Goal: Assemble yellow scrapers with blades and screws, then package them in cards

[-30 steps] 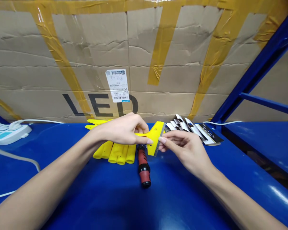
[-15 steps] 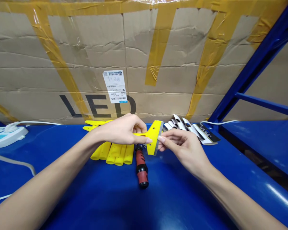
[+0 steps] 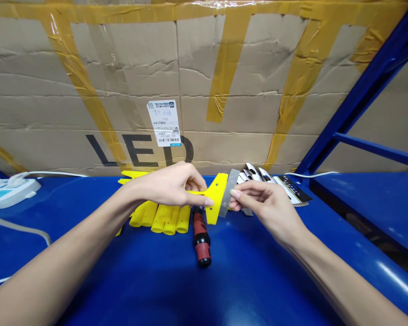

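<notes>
A yellow scraper hangs above the blue table, roughly midway between my two wrists, its flat head turned toward a grey blade. My left hand is closed on the scraper's neck, thumb laid along the head and fingers curled in behind. My right hand pinches the blade between thumb and fingertips, the other fingers folded loosely; the blade stands just beside the head's edge, nearly parallel to it, and I cannot tell whether the two touch. Below my left thumb, a red-and-black tool lies on the table, butt toward me, its far end partly hidden. To its left, beneath my left wrist, yellow tubes lie bunched, open ends facing me. Behind my right hand sit white-and-black packets and a flat card. A white power strip rests at far left, a blue frame slants up at right, and a taped carton marked "LED" fills the background.
</notes>
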